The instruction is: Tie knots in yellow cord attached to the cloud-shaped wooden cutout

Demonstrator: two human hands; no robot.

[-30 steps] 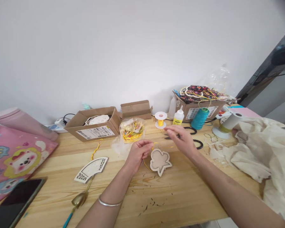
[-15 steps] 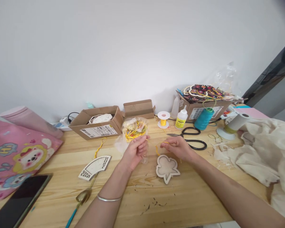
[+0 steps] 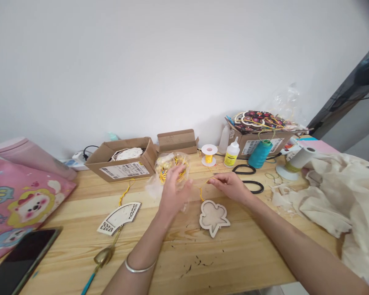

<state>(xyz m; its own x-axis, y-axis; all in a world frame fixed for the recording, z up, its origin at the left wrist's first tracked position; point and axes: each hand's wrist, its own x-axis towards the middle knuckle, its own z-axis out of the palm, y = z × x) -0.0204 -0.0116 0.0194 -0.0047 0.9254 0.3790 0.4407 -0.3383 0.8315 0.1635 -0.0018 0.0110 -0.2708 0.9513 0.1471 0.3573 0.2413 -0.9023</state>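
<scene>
A wooden flower-shaped frame [image 3: 214,218] with a raised rim lies flat on the table. From its top runs a yellow cord [image 3: 201,194], and my right hand [image 3: 229,186] pinches the loop of that cord between thumb and fingertips. My left hand [image 3: 174,191] is raised to the left of the frame, fingers stretched and partly blurred, with nothing visible in it. Behind it sits a clear plastic bag [image 3: 160,167] of yellow cords, partly covered by the hand. Black-handled scissors [image 3: 254,187] lie behind my right hand, which hides most of their blades.
Left of my arm lie a fan-shaped wooden piece [image 3: 120,216], a spoon [image 3: 103,257] and a phone [image 3: 23,258]. Along the wall stand a cardboard box [image 3: 126,170], a yellow thread spool [image 3: 209,156], a glue bottle [image 3: 231,155] and a teal thread cone [image 3: 260,155]. Cream cloth [image 3: 329,192] covers the right side.
My left hand has opened from a closed pinch and lifted slightly toward the plastic bag. My right hand still pinches the cord. The whole view has shifted slightly.
</scene>
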